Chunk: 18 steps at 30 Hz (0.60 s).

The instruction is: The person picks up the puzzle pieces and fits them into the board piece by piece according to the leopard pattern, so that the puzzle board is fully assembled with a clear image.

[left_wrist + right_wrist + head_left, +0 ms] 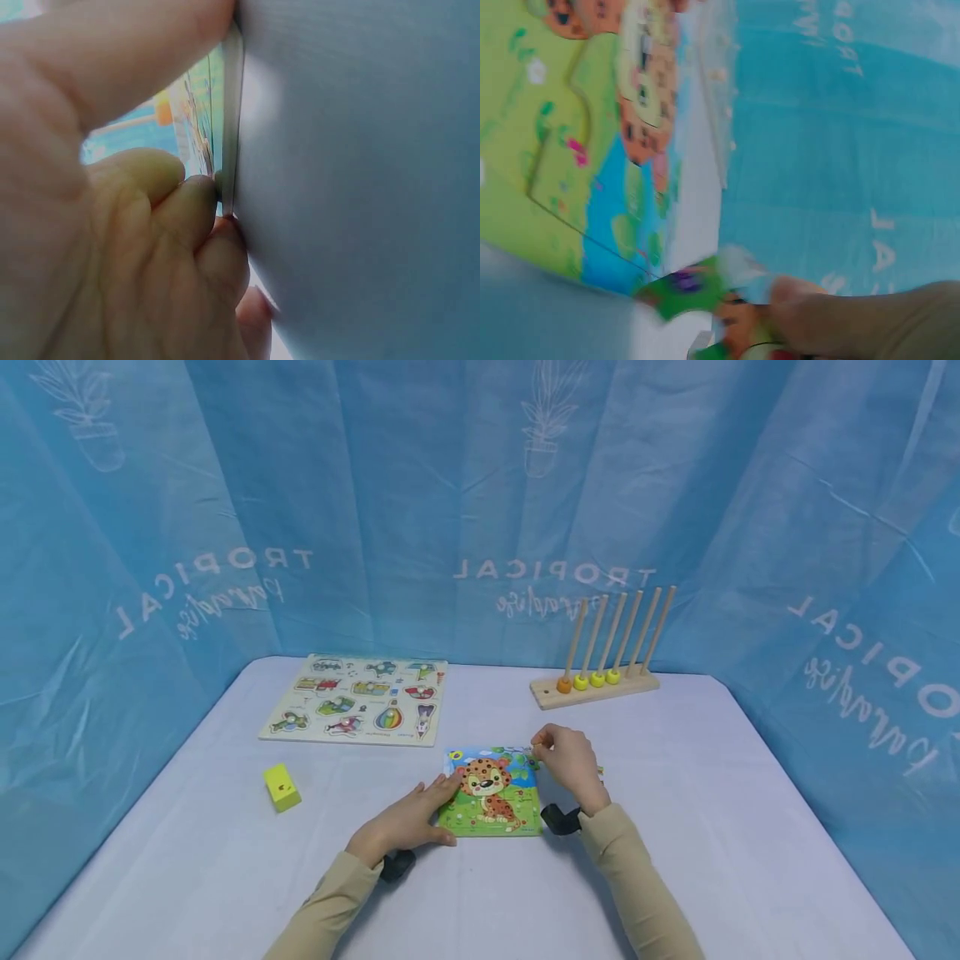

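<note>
A jigsaw puzzle (491,802) with a spotted leopard cub on green and blue lies flat on the table. My left hand (412,814) rests at its left side, fingertips over the edge and thumb by the near left corner. In the left wrist view the fingers (187,217) touch the puzzle board's thin edge (233,120). My right hand (570,764) is at the far right corner of the puzzle. In the right wrist view it pinches a blurred puzzle piece (686,283), green with a purple flower and an orange spotted part. The fingertips there are partly hidden.
A vehicle peg puzzle board (360,702) lies back left. In front of it stands a yellow block (282,787) with a face. A wooden peg rack (555,695) with orange and yellow beads stands back right. A blue curtain (480,510) hangs behind the table.
</note>
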Motion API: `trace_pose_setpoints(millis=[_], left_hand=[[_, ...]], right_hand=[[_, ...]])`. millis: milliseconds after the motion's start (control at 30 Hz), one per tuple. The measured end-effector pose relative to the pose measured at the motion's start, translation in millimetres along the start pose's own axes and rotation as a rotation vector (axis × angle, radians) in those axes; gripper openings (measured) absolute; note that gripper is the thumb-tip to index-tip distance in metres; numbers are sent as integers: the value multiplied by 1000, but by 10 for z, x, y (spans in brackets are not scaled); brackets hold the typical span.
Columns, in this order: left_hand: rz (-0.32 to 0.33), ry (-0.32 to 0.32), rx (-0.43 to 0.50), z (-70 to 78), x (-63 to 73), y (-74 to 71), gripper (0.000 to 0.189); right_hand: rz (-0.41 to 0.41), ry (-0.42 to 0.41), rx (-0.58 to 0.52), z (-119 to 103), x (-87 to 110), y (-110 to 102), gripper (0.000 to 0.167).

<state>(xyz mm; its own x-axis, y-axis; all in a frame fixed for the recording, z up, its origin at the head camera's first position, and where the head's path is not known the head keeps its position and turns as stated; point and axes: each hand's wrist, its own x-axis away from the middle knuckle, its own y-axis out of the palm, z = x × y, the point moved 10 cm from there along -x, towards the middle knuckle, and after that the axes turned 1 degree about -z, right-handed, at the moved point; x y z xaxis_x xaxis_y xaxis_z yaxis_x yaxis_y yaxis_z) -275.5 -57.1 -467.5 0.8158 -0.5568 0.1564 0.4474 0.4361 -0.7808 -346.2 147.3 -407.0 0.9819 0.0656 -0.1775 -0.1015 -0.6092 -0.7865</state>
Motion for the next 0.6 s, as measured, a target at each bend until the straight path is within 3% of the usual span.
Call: trace_pose_setpoints(millis=[67,133,267,367,600], left_hand=[[-1,-7,4,-14,0,3,96],[2,-18,6,-31,2,1,98],[7,-30,9,-44,4,-4,100],[0,-32,25,-43,-3,8,103],[6,-20,53,-50,-17,2,109]], right_hand=[[28,-19,-42,-84,6,43,5],[-10,-37,-128,-165,16,169,5],[-219,-79,-267,-350,70,569,9],[-317,-115,-259,-461,108,786,11],[-355,-89,-228,-491,114,971,13]])
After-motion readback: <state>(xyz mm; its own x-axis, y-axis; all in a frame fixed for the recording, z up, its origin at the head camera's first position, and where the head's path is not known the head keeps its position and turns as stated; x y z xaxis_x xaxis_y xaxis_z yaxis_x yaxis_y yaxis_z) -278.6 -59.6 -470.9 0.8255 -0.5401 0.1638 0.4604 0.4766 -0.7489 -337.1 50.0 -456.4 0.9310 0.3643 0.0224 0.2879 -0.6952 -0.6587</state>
